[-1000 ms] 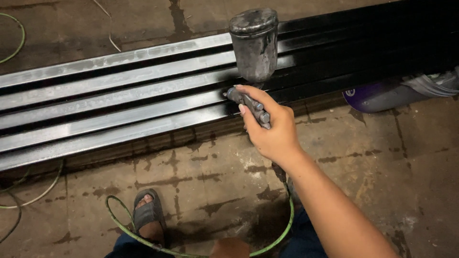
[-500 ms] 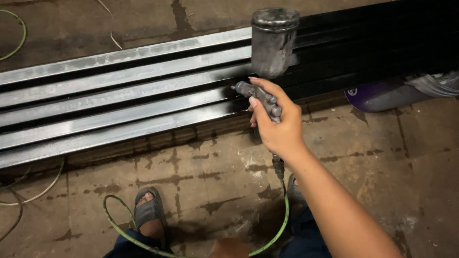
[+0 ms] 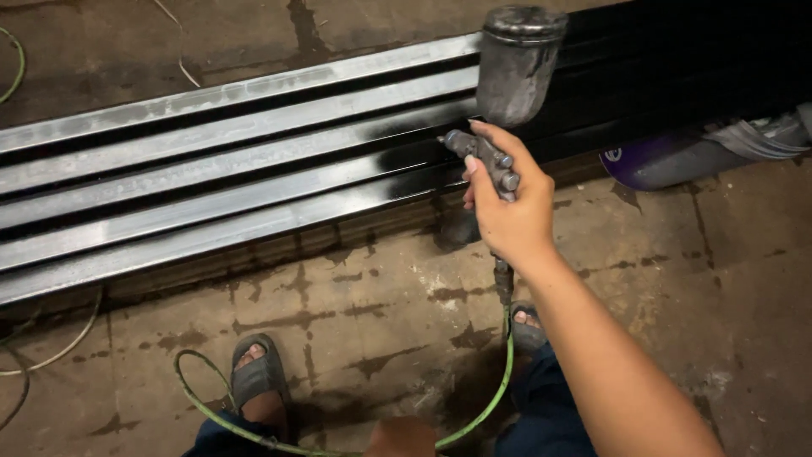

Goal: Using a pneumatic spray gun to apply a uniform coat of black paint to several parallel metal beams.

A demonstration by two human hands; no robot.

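Gripping the grimy grey metal spray gun (image 3: 495, 152) with its dented cup on top, my right hand (image 3: 507, 216) is wrapped tight around the handle, just above the long steel bars (image 3: 237, 169) lying on the floor. Since a second ago, gun and hand sit further right along those bars. My left hand is out of sight.

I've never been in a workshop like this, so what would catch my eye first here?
Probably the right hand in the middle, gripping a spray gun with a grey metal cup on top. Behind it, long metal bars lie side by side on the floor, glossy black on the right, bare grey on the left. A green hose loops from the gun past two sandalled feet at the bottom.
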